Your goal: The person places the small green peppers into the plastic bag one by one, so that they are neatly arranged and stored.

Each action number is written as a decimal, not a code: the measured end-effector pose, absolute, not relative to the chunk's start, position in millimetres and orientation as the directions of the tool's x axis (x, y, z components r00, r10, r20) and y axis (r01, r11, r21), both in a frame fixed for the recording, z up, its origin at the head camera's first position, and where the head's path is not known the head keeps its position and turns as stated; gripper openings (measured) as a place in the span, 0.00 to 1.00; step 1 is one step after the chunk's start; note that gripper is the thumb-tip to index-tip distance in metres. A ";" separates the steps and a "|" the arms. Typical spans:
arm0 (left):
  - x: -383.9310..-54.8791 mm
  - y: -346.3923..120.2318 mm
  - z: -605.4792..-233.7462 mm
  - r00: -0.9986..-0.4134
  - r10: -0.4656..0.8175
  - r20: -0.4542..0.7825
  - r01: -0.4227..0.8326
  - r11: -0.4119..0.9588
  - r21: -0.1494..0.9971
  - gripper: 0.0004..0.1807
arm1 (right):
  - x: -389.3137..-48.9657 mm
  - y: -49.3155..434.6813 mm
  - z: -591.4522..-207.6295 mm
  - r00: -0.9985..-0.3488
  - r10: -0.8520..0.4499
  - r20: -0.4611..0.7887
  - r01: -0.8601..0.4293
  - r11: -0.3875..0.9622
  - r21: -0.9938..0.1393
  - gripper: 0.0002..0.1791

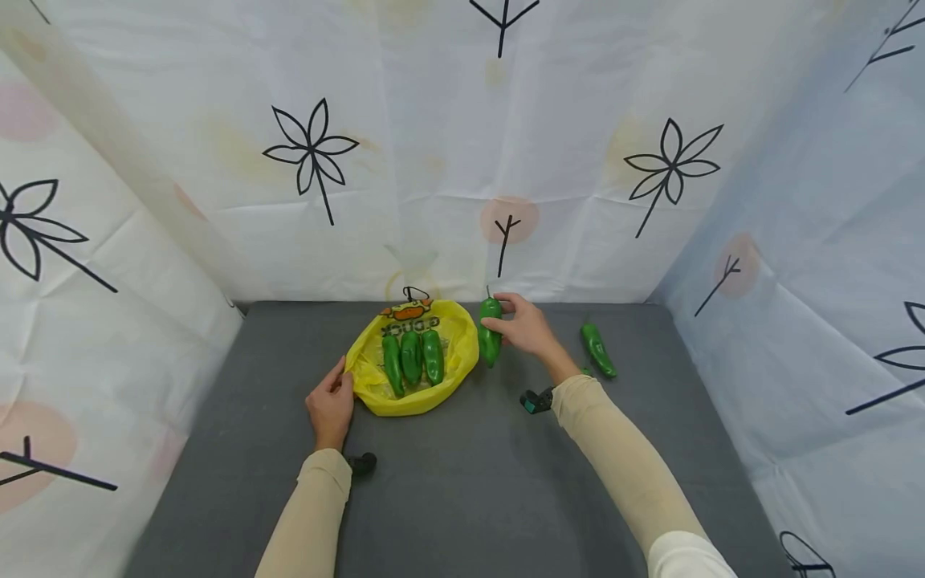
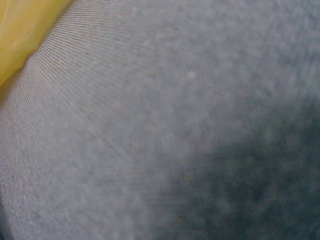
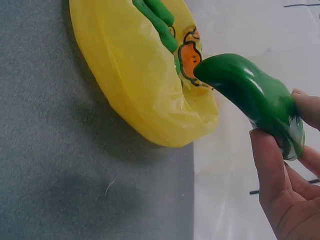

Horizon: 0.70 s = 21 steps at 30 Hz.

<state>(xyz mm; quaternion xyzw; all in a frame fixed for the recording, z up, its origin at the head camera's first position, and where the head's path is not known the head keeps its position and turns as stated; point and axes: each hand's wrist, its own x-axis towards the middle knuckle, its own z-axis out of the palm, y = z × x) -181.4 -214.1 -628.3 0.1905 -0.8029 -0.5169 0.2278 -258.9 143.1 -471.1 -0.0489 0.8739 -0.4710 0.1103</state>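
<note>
A yellow plastic bag [image 1: 457, 341] with a printed duck sits wide-mouthed on the table, its rim rolled down. Three green peppers [image 1: 412, 358] lie side by side inside it. My left hand [image 1: 332, 406] pinches the bag's left edge between thumb and fingers; only a corner of the bag [image 2: 22, 30] shows in the left wrist view. In my right hand [image 1: 530, 327] a green pepper [image 1: 490, 331] is held by thumb and fingertips, just beyond the bag's right rim. The right wrist view shows this glossy pepper [image 3: 250, 92] raised, its tip pointing toward the bag.
Another green pepper [image 1: 597, 351] lies on the grey table [image 1: 448, 498] to the right of my right forearm. A bit of a further green thing [image 1: 586, 372] peeks out beside the sleeve. Printed white cloth [image 1: 433, 241] hangs behind the table and along both sides.
</note>
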 end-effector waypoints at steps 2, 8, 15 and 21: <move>-181.4 -214.1 -628.6 -0.826 -0.540 0.160 -0.076 0.388 0.918 0.20 | -259.7 139.0 -469.0 -0.969 -0.200 -0.147 0.015 0.545 -0.838 0.39; -180.7 -214.3 -630.1 -0.828 -0.544 0.137 -0.098 0.381 0.919 0.20 | -263.5 129.0 -467.6 -0.959 -0.237 -0.153 0.001 0.540 -0.842 0.39; -181.6 -215.1 -629.3 -0.824 -0.544 0.161 -0.092 0.408 0.908 0.20 | -267.3 113.9 -466.7 -0.950 -0.268 -0.159 -0.014 0.547 -0.837 0.37; -183.5 -215.4 -630.6 -0.826 -0.546 0.136 -0.118 0.405 0.907 0.20 | -267.4 99.9 -466.9 -0.938 -0.308 -0.159 -0.027 0.522 -0.852 0.38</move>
